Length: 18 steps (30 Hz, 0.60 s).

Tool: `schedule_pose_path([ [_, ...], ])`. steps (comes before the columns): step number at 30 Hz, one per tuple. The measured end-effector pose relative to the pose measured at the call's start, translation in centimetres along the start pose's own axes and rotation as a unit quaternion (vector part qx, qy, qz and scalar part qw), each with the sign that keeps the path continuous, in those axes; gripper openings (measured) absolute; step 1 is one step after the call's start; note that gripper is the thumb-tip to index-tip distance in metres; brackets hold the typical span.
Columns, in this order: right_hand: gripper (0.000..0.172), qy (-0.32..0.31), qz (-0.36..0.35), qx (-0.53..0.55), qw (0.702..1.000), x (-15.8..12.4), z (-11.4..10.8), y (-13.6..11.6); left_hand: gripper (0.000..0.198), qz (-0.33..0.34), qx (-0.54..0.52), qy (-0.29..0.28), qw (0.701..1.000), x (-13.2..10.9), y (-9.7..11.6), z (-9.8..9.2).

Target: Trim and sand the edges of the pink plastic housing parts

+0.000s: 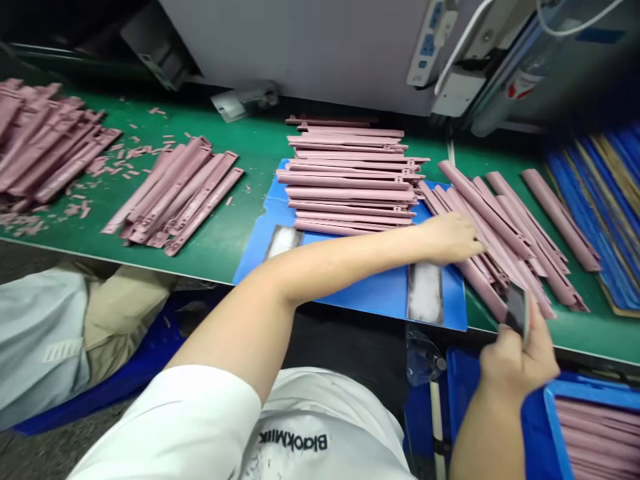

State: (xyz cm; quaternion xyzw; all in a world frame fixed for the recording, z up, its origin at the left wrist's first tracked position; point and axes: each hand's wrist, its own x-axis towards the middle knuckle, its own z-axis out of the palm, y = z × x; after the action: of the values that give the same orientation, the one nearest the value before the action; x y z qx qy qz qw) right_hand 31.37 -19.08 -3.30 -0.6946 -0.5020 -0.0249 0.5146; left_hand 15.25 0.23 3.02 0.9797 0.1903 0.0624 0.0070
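My left hand [447, 239] reaches across my body and lies on top of a loose heap of mauve-pink plastic strips [505, 233], its fingertips hidden against them. A neat stack of the same strips [350, 177] sits just to its left on a blue mat [360, 293]. My right hand [515, 357] is lower, near the belt's front edge, gripping a dark flat piece [517, 310] that is blurred and hard to identify.
A green work belt [250, 193] carries more pink strips [173, 197] and scattered offcuts at left. Blue and yellow layered sheets [595, 220] lie at right. A blue tray [590, 393] of strips sits below. A seated person's white sleeve [40, 333] shows at left.
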Motion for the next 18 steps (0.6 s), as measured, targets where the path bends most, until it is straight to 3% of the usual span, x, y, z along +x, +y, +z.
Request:
schedule_pose_path([
  [3, 0.05, 0.055, -0.004, 0.029, 0.998, 0.6, 0.2, -0.7, 0.044, -0.001, 0.006, -0.016, 1.0, -0.6, 1.8, -1.4],
  [5, 0.051, 0.052, 0.005, 0.045, 0.998, 0.6, -0.3, -1.5, 0.039, -0.011, 0.007, -0.014, 1.0, -2.4, 2.8, -2.9],
  [8, 0.053, 0.048, 0.025, 0.038, 0.998, 0.1, -1.2, -2.4, 0.031, -0.078, 0.003, -0.01, 0.997, -7.9, 3.8, -5.2],
  [11, 0.056, 0.006, 0.019, 0.025, 1.0, -0.5, -1.9, -3.1, 0.036, -0.18, -0.041, -0.012, 0.983, -15.6, 4.5, -6.2],
  [12, 0.056, -0.016, 0.012, 0.016, 1.0, -0.6, -2.0, -3.4, 0.036, -0.212, -0.075, 0.005, 0.974, -18.3, 4.7, -6.1],
  [15, 0.059, -0.115, -0.039, -0.008, 0.993, -1.0, -1.5, -4.3, 0.031, -0.258, -0.186, 0.124, 0.94, -25.1, 5.7, -5.3],
  [18, 0.066, -0.233, -0.165, -0.003, 0.958, -1.2, 0.3, -5.0, 0.026, -0.319, -0.264, 0.226, 0.882, -29.0, 7.8, -4.1],
])
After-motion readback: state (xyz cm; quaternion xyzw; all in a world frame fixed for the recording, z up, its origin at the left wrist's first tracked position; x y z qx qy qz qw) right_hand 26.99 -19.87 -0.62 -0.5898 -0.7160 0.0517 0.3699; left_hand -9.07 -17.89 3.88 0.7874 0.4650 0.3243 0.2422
